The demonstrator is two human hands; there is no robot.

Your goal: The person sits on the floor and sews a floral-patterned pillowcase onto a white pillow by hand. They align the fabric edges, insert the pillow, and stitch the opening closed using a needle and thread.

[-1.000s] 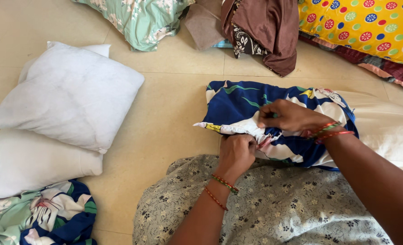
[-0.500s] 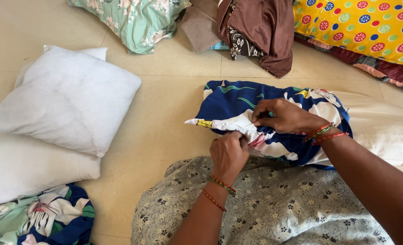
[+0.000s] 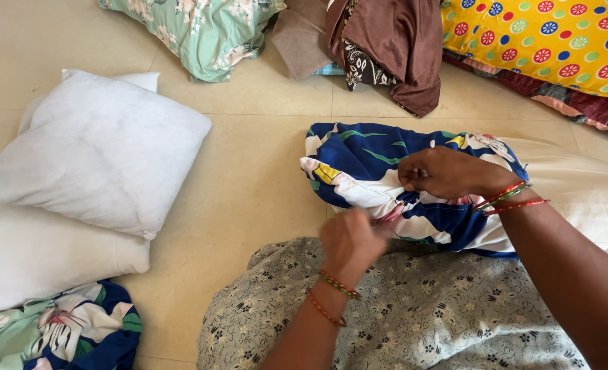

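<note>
Gripping a blue pillowcase printed with white, yellow and green flowers (image 3: 379,175), half drawn over a long white pillow (image 3: 578,195) lying on the cream tiled floor (image 3: 263,171) in front of the knees. Right hand (image 3: 448,173) curled into a fist on top of the bundle, fingers pinching a fold of the blue cloth, likely to keep the opening from slipping back along the pillow. Left hand (image 3: 348,238) blurred at the near edge of the case, just above a grey flowered lap (image 3: 400,308); fingers bent, but cannot tell whether closed on the fabric or only touching it. Bare part of the pillow sticking out toward the right edge. Well apart on the left, two plain white cushions (image 3: 92,157) stacked, with another crumpled blue flowered cover (image 3: 78,332) at the near left corner.
</note>
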